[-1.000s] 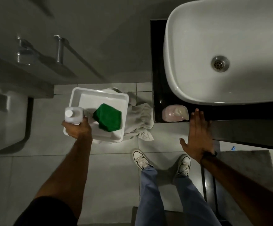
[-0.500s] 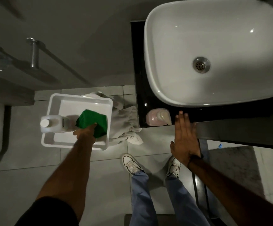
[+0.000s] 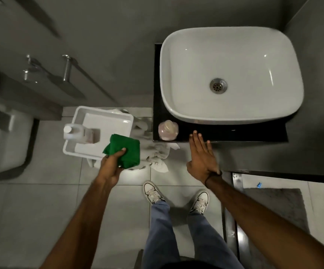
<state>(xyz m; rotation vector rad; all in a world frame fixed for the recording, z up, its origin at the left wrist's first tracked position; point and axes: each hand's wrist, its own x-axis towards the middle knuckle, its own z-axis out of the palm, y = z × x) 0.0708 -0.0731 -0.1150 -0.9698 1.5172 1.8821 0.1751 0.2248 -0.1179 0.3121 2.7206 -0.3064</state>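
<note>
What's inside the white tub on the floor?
A white bottle at its left edge. The green cloth gripped by the left hand covers the near corner of the tub, so what lies there cannot be seen.

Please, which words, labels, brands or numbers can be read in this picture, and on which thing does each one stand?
None can be read.
The bottle in the tub bears a pinkish label: too blurred to read.
The soap dispenser and the cloth show no lettering.

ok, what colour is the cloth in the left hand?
Green, plain with no pattern. The cloth gripped by the left hand shows in the head view.
</note>
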